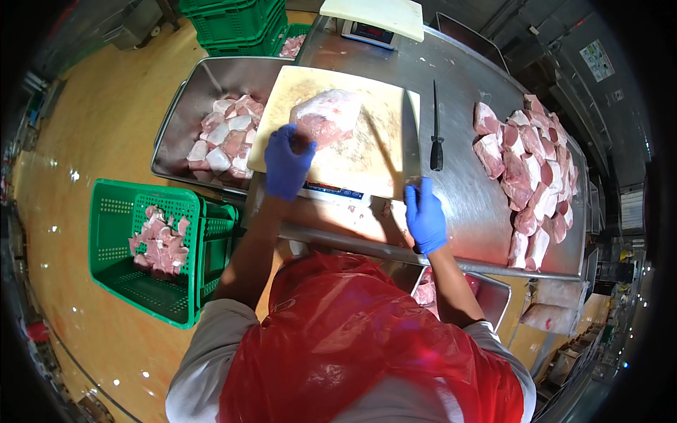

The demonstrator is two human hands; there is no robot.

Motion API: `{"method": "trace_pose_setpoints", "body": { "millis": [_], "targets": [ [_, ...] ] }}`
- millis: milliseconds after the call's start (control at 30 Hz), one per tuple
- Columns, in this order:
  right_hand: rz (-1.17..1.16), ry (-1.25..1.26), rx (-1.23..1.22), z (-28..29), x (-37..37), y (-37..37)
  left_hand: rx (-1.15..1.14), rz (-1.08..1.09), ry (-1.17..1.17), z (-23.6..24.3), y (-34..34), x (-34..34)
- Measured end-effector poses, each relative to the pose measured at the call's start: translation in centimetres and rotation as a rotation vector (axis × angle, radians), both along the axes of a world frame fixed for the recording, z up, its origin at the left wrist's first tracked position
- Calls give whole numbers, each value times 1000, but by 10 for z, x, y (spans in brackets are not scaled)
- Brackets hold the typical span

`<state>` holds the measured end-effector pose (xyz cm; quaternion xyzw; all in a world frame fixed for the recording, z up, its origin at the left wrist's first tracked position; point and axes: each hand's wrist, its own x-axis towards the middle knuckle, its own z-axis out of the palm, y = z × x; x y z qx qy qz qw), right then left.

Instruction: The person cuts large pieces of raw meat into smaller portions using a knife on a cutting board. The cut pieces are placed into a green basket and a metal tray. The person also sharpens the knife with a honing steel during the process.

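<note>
A large pale piece of raw meat point(328, 116) with a fat layer lies on the cream cutting board point(374, 169). My left hand point(288, 163), in a blue glove, grips its near left edge between thumb and fingers. In my blue-gloved right hand point(426, 218) is the handle of a long knife point(410, 134). Its blade points away from me along the board's right edge, apart from the meat. Under the board's near edge shows the display of a scale point(334, 189). A sharpening steel point(436, 127) lies on the steel table right of the knife.
Many cut meat pieces point(529, 176) lie at the table's right. A metal tub point(173, 134) of meat chunks stands left of the board, with a green crate point(106, 240) of trimmings nearer. Behind are stacked green crates point(233, 25) and another scale point(368, 34) under a white board.
</note>
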<state>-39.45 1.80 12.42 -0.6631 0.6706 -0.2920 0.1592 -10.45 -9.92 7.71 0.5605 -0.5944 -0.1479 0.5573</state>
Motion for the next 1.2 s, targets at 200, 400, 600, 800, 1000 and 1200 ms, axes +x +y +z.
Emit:
{"method": "trace_pose_setpoints", "body": {
  "millis": [200, 400, 600, 800, 1000, 1200],
  "targets": [
    [243, 169, 81, 21, 91, -52, 172, 91, 10, 10, 5, -7],
    [381, 228, 13, 19, 149, -103, 136, 55, 222, -5, 12, -2],
    [442, 471, 317, 26, 104, -54, -61, 103, -43, -22, 17, 17],
    [500, 800, 535, 86, 6, 11, 149, 380, 282, -1, 37, 44],
    [392, 573, 95, 105, 21, 1, 148, 14, 243, 26, 62, -22],
    [421, 561, 67, 65, 45, -25, 59, -29, 24, -4, 39, -22]
  ]
}}
